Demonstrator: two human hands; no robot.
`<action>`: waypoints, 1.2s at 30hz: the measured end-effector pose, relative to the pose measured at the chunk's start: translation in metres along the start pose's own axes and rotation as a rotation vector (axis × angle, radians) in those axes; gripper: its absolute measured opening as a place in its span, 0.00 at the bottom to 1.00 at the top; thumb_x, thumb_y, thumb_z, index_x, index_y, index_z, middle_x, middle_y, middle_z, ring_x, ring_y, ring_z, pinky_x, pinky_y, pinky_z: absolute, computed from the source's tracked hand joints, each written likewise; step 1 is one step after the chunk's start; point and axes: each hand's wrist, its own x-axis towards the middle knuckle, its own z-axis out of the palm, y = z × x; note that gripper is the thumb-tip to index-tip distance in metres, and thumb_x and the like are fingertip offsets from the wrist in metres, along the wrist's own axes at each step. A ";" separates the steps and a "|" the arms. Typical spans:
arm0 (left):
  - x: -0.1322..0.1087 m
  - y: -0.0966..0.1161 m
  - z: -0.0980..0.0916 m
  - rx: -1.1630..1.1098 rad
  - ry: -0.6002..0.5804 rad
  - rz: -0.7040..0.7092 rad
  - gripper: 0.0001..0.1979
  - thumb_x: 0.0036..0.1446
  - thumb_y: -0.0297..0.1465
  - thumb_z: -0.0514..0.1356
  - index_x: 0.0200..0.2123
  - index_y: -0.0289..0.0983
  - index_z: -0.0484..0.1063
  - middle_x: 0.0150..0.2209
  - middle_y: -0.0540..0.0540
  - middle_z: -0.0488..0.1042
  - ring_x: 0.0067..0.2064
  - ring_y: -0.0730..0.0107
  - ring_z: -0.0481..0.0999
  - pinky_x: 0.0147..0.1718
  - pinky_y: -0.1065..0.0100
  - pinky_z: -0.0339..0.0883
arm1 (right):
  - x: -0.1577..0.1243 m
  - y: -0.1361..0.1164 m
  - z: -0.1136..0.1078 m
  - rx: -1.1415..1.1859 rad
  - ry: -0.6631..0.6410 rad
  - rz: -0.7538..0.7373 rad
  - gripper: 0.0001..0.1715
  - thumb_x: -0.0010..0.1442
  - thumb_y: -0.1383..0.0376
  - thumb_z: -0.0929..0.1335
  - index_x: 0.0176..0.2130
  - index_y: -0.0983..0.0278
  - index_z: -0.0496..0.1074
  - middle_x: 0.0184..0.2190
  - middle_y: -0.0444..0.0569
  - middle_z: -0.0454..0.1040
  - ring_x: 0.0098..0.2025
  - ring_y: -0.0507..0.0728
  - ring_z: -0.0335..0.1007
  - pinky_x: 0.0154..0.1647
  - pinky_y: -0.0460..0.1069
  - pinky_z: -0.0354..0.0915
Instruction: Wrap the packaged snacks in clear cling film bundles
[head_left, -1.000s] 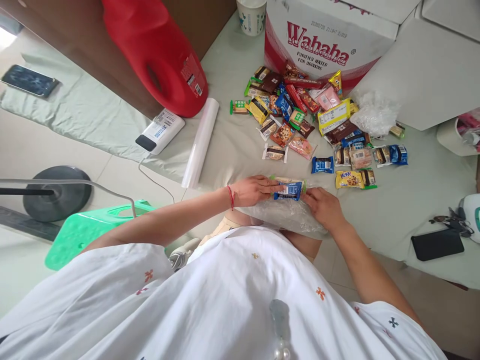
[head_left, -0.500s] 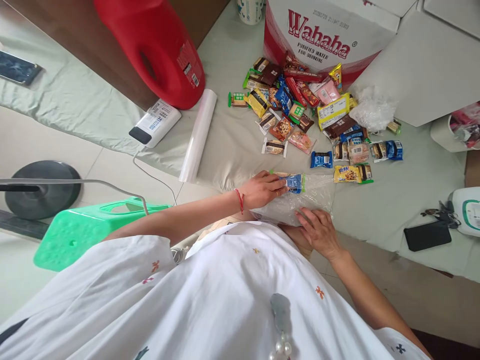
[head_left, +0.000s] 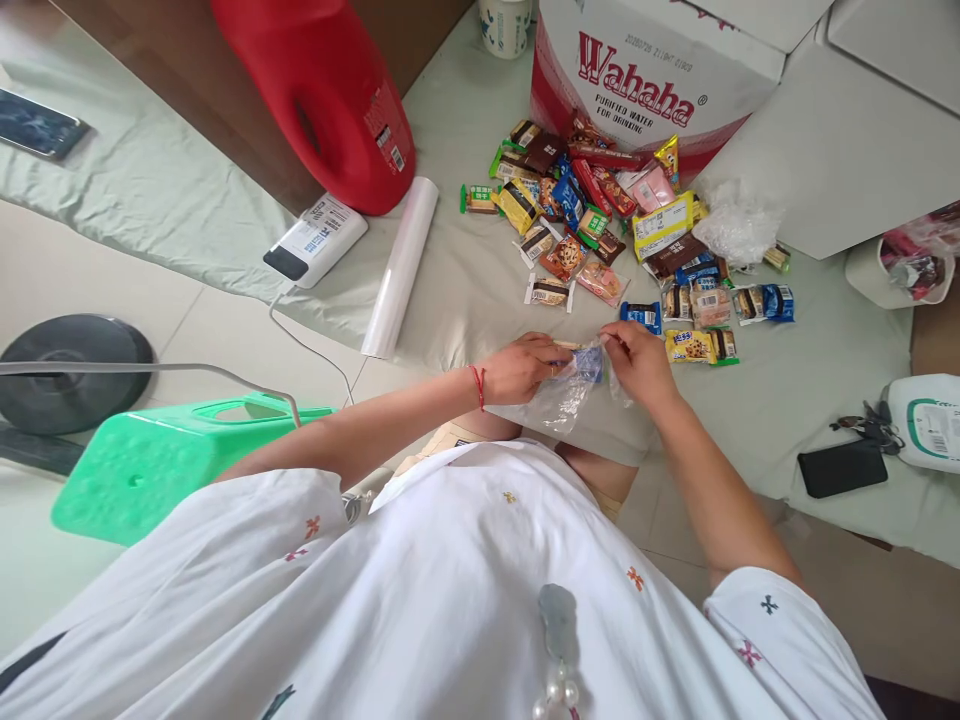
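My left hand (head_left: 525,370), with a red string on the wrist, lies over a small group of wrapped snacks at the table's front edge, its fingers closed down on them. A blue snack packet (head_left: 589,365) shows past the fingertips, covered by clear plastic film (head_left: 559,405). Just right of it, my right hand (head_left: 639,362) pinches the gathered edge of that film between thumb and fingers. Farther back lies a loose pile of packaged biscuits and snack bars (head_left: 574,205). What sits under my left palm is hidden.
A roll of clear film (head_left: 401,270) lies left of my hands, near a white power bank (head_left: 319,240) with a cable and a red jug (head_left: 337,110). Behind the snacks stands a Wahaha carton (head_left: 645,80). Keys (head_left: 870,425) and a black case (head_left: 841,468) are at right.
My right hand has moved up and left from the film's lower right and now pinches its edge. The film is drawn in around the blue packet. My left hand stays nearly in place.
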 end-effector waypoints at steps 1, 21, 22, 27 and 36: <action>-0.004 -0.003 -0.003 -0.066 0.005 0.009 0.30 0.59 0.21 0.53 0.63 0.41 0.73 0.65 0.42 0.74 0.65 0.55 0.73 0.69 0.51 0.60 | 0.009 0.000 0.007 -0.059 -0.050 0.046 0.16 0.70 0.64 0.63 0.45 0.63 0.79 0.39 0.53 0.77 0.41 0.60 0.73 0.44 0.52 0.65; -0.032 -0.024 0.006 0.188 0.731 -1.001 0.06 0.60 0.34 0.63 0.39 0.39 0.74 0.43 0.38 0.75 0.51 0.46 0.72 0.52 0.46 0.67 | 0.020 0.007 0.040 -0.183 -0.134 0.124 0.17 0.69 0.62 0.62 0.44 0.63 0.79 0.39 0.55 0.78 0.41 0.61 0.71 0.42 0.52 0.62; -0.035 -0.019 0.002 0.229 0.765 -0.961 0.09 0.62 0.34 0.60 0.44 0.38 0.75 0.48 0.36 0.75 0.54 0.44 0.71 0.55 0.43 0.65 | 0.020 0.007 0.040 -0.176 -0.125 0.115 0.17 0.69 0.62 0.63 0.43 0.63 0.79 0.39 0.55 0.78 0.40 0.61 0.72 0.42 0.52 0.63; -0.009 0.027 -0.002 0.169 0.478 -0.346 0.22 0.72 0.36 0.48 0.65 0.43 0.68 0.62 0.37 0.74 0.66 0.51 0.69 0.66 0.45 0.57 | 0.021 0.006 0.039 -0.137 -0.114 0.073 0.16 0.66 0.63 0.63 0.40 0.63 0.79 0.36 0.54 0.78 0.38 0.60 0.71 0.39 0.51 0.63; 0.024 0.020 0.040 0.088 0.122 -0.353 0.28 0.76 0.38 0.41 0.73 0.36 0.58 0.72 0.38 0.64 0.74 0.57 0.61 0.73 0.43 0.42 | 0.041 0.058 -0.020 0.355 -0.122 0.305 0.19 0.52 0.53 0.74 0.39 0.63 0.79 0.29 0.46 0.75 0.30 0.54 0.67 0.34 0.50 0.64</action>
